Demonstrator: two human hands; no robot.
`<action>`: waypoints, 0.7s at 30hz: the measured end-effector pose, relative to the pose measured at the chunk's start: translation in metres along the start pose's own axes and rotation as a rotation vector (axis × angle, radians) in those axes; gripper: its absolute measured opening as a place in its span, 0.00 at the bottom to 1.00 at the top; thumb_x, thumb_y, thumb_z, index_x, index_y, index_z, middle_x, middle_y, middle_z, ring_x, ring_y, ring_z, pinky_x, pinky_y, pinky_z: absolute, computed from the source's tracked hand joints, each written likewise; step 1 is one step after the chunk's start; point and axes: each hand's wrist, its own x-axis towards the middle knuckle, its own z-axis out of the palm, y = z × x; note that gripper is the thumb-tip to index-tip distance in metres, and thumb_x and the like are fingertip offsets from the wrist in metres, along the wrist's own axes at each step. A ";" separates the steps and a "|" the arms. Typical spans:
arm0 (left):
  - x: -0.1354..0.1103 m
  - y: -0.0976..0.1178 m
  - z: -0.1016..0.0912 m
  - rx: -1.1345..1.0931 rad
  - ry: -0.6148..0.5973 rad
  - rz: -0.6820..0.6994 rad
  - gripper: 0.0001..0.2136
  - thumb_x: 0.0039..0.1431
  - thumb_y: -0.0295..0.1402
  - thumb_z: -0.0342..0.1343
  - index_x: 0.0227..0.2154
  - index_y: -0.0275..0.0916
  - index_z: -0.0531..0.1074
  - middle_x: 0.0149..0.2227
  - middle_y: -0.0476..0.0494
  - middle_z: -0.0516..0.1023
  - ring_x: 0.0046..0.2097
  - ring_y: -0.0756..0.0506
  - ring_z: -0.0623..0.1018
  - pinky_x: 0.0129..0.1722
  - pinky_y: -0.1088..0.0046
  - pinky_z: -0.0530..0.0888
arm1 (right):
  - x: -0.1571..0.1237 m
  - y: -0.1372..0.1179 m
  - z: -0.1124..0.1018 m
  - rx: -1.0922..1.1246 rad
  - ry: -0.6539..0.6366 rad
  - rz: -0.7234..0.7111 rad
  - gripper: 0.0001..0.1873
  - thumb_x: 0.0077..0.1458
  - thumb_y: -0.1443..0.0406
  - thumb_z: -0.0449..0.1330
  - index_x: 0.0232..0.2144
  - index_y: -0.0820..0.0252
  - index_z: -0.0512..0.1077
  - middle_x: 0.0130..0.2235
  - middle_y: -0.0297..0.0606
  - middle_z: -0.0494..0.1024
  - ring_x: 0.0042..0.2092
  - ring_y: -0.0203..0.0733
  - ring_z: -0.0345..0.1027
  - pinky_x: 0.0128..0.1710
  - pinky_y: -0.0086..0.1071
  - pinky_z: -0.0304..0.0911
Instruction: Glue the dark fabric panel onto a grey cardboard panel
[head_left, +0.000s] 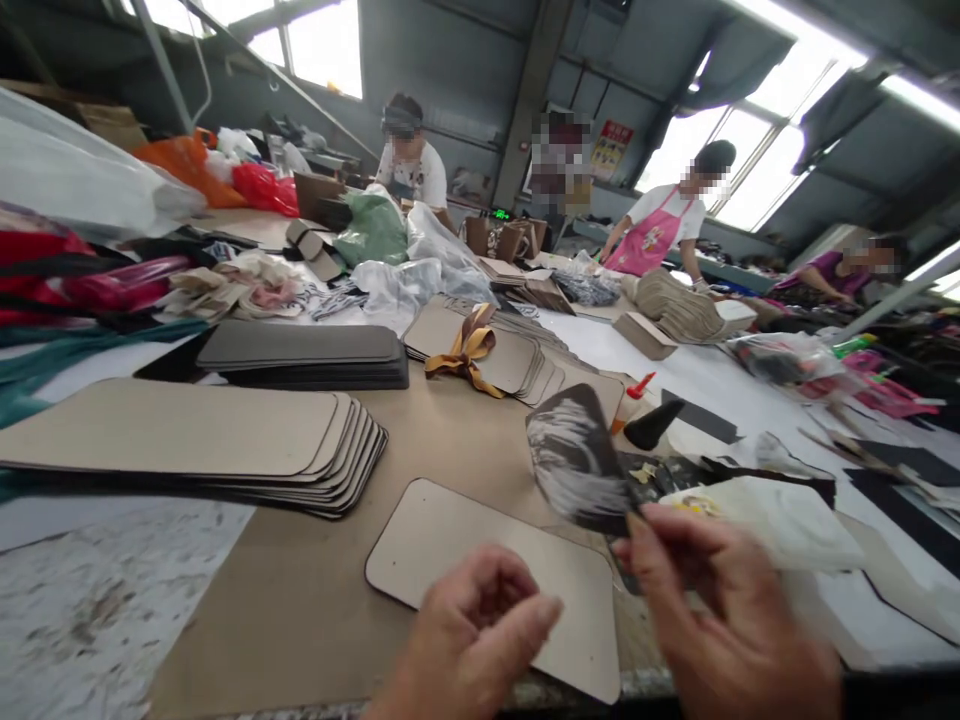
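Note:
My right hand (720,590) pinches the lower corner of a dark rounded piece (577,460) streaked with whitish smears, holding it raised above the table. My left hand (480,630) is over a beige rounded-corner panel (427,530) that lies flat near the table's front edge. Its fingers curl loosely, thumb apart, and nothing shows between them. Left of that panel stands a stack of similar beige panels (172,430) with dark edges. Just beyond the raised piece are a bottle with a red nozzle (637,388) and a black cone-shaped object (652,425).
Behind the beige stack sits a grey stack (300,350); beside it, panels (442,335) bear a yellow-brown ribbon (469,355). A whitish plastic container (772,520) is at right. Bags and cloth fill the back left. Several people work beyond, one in a pink apron (652,235).

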 end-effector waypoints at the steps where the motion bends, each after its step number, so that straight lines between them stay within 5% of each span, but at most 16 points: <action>1: 0.000 0.014 -0.008 0.086 0.084 0.125 0.17 0.50 0.49 0.55 0.25 0.38 0.65 0.25 0.49 0.70 0.28 0.51 0.69 0.29 0.76 0.67 | -0.008 -0.009 0.013 0.027 0.000 -0.114 0.10 0.56 0.57 0.56 0.36 0.57 0.68 0.30 0.36 0.77 0.27 0.37 0.73 0.26 0.25 0.69; 4: 0.004 0.043 -0.032 0.300 0.210 0.273 0.16 0.52 0.46 0.53 0.22 0.39 0.64 0.23 0.50 0.68 0.28 0.50 0.70 0.28 0.77 0.68 | -0.025 -0.032 0.053 0.172 0.010 -0.311 0.05 0.60 0.66 0.52 0.37 0.60 0.66 0.31 0.39 0.77 0.30 0.36 0.73 0.29 0.24 0.68; 8: 0.011 0.054 -0.053 0.520 0.294 0.262 0.13 0.50 0.44 0.54 0.22 0.39 0.65 0.21 0.52 0.67 0.25 0.50 0.69 0.25 0.77 0.68 | -0.035 -0.058 0.091 0.333 0.028 -0.311 0.04 0.60 0.72 0.51 0.36 0.61 0.65 0.31 0.40 0.76 0.32 0.37 0.73 0.31 0.25 0.69; 15: 0.017 0.068 -0.068 0.847 0.275 0.275 0.12 0.50 0.42 0.50 0.21 0.39 0.66 0.21 0.52 0.67 0.24 0.51 0.68 0.24 0.78 0.66 | -0.043 -0.057 0.104 0.491 -0.067 -0.258 0.06 0.60 0.69 0.50 0.39 0.61 0.64 0.34 0.40 0.74 0.35 0.37 0.71 0.33 0.27 0.67; 18: 0.013 0.086 -0.072 0.914 0.216 0.359 0.11 0.49 0.42 0.52 0.22 0.40 0.69 0.21 0.52 0.68 0.23 0.51 0.68 0.23 0.79 0.66 | -0.039 -0.025 0.109 0.468 -0.109 -0.047 0.09 0.61 0.64 0.47 0.39 0.61 0.65 0.32 0.39 0.74 0.32 0.37 0.70 0.32 0.29 0.66; 21: 0.003 0.105 -0.072 0.939 0.138 0.405 0.11 0.46 0.43 0.55 0.21 0.41 0.71 0.21 0.51 0.71 0.23 0.51 0.70 0.22 0.80 0.67 | -0.027 0.016 0.124 0.458 -0.200 0.342 0.15 0.59 0.59 0.46 0.38 0.61 0.67 0.35 0.43 0.74 0.35 0.41 0.69 0.35 0.32 0.64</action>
